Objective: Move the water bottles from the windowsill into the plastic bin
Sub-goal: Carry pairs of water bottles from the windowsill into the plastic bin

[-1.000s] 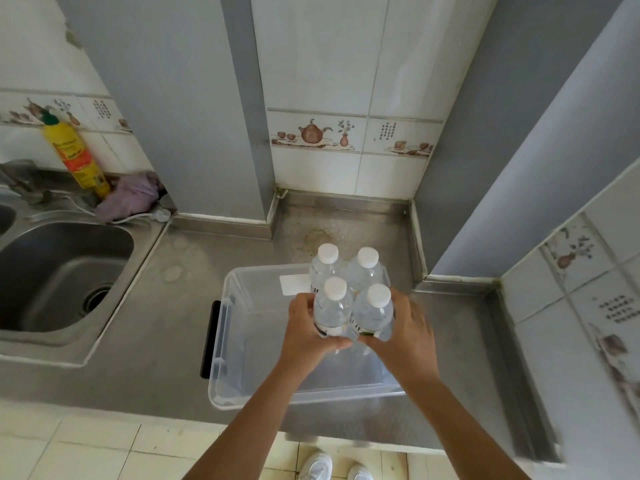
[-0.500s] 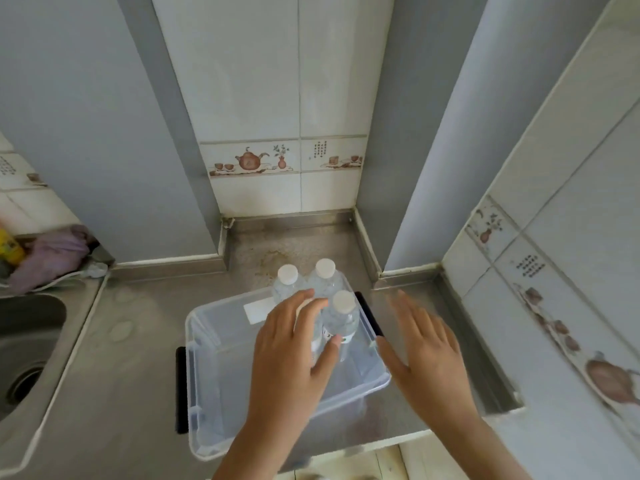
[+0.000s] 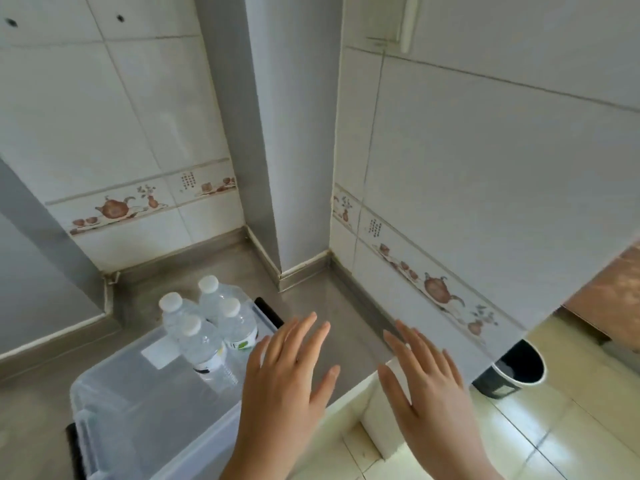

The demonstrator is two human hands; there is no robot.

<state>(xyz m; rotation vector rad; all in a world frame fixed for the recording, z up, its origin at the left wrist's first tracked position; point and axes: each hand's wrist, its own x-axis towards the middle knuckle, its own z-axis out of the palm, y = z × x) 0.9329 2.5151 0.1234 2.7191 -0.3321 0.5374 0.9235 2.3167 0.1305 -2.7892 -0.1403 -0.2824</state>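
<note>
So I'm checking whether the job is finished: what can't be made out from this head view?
- Windowsill: not in the frame, so any bottles left there cannot be counted.
- Plastic bin: near end cut off by the bottom edge; right side hidden by the left hand.
- Water bottles: four caps show; label print too small to read.
- Dark bucket on the floor: partly hidden behind the tiled wall; contents unclear.
- Right hand: palm faces away.

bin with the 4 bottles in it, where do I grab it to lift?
Take the plastic bin by its two short ends, one hand each, at the black handles under the rim. The four water bottles stand clustered at the far end, so that end is probably heavier; lift level to keep them upright. Both the left hand and right hand are open and free.
</note>
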